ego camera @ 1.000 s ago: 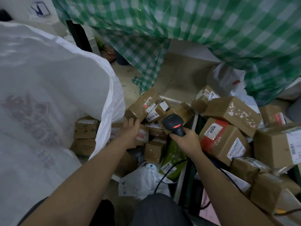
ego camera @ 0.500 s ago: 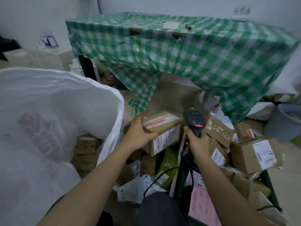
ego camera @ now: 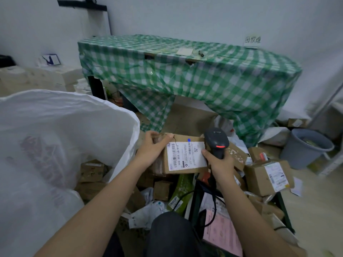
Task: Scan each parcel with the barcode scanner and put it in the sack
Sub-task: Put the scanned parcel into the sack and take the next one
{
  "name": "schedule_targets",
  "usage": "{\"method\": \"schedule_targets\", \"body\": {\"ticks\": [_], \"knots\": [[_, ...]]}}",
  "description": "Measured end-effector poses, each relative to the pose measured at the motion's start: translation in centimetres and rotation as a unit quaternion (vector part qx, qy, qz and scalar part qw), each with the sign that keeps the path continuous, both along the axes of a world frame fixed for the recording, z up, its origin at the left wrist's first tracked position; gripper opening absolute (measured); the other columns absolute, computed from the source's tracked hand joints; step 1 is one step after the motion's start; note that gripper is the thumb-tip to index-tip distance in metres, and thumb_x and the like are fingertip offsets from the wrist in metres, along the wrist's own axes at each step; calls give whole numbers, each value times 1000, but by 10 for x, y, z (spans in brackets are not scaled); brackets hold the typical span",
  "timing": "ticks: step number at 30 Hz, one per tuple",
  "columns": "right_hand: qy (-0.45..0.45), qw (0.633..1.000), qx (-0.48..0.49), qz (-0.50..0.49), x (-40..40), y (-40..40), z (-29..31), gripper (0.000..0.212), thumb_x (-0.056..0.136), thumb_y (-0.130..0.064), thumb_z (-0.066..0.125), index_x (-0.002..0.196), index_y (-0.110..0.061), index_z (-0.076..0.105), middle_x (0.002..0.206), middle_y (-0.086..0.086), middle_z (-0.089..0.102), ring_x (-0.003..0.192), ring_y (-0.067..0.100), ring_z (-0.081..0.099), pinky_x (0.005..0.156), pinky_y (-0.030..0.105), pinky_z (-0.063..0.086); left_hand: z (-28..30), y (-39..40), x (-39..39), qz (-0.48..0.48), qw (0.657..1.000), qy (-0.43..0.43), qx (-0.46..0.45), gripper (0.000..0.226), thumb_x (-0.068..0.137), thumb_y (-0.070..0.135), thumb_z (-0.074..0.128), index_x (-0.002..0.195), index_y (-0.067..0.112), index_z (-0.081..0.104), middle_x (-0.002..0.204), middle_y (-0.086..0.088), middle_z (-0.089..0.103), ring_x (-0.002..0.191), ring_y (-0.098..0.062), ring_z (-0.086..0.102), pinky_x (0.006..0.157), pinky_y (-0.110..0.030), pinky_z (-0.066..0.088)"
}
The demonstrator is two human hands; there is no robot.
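The parcel [ego camera: 182,154] has turned label-up, gripped by the left hand [ego camera: 152,150]; right hand [ego camera: 220,162] grips the scanner [ego camera: 216,141] beside it.

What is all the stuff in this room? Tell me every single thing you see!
held parcel: one, brown with a white label, raised at the middle
barcode scanner: one, dark grey with a red light, right of the held parcel
sack: one, white, at the left
loose parcels: many, mostly brown, piled below and to the right
boxes in the sack: a few, brown, seen through its side
table cover: one, green and white checks, behind the pile
bucket: one, grey, far right
pink paper: one, bottom middle
left hand: grips the held parcel's left end
right hand: grips the barcode scanner
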State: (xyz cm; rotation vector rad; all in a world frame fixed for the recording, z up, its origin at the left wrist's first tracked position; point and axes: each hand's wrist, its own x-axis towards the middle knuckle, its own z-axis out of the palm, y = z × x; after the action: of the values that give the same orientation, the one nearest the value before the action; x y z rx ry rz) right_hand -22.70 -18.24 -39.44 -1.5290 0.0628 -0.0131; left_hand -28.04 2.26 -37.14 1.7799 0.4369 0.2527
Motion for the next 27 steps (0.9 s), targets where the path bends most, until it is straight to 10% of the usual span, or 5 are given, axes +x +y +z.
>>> {"method": "schedule_targets", "body": {"ticks": [5,11,23,27], "knots": [[62,997,15,-38,4,7,-5,33,77,-21,80,102,-15,60,100,7,68,95,27,64,89,49,54,7,-2,-6,-53,998,-5,-43,87,74,46,78,143,21,30,131,7,44,113,-13,49,87,-29,46],[108,992,46,-49,11,14,-5,41,75,-20,82,108,-6,62,98,13,69,91,31,67,83,47,57,1,6,0,-160,981,79,-74,133,43,60,88,141,62,-2,153,7,27,132,-24,42,104,-48,42],[-56,993,-50,87,14,1,32,20,80,-15,77,94,-19,64,80,-11,67,72,3,61,57,9,47,21,8,14,-169,980,74,71,66,77,25,77,131,37,40,129,0,41,104,-14,53,74,-30,56],[-1,997,-49,62,22,9,22,23,76,-11,80,91,-18,64,84,0,69,81,20,66,72,30,54,9,5,17,-104,994,18,19,67,77,26,78,133,30,42,129,-1,48,104,-12,54,84,-25,50]]}}
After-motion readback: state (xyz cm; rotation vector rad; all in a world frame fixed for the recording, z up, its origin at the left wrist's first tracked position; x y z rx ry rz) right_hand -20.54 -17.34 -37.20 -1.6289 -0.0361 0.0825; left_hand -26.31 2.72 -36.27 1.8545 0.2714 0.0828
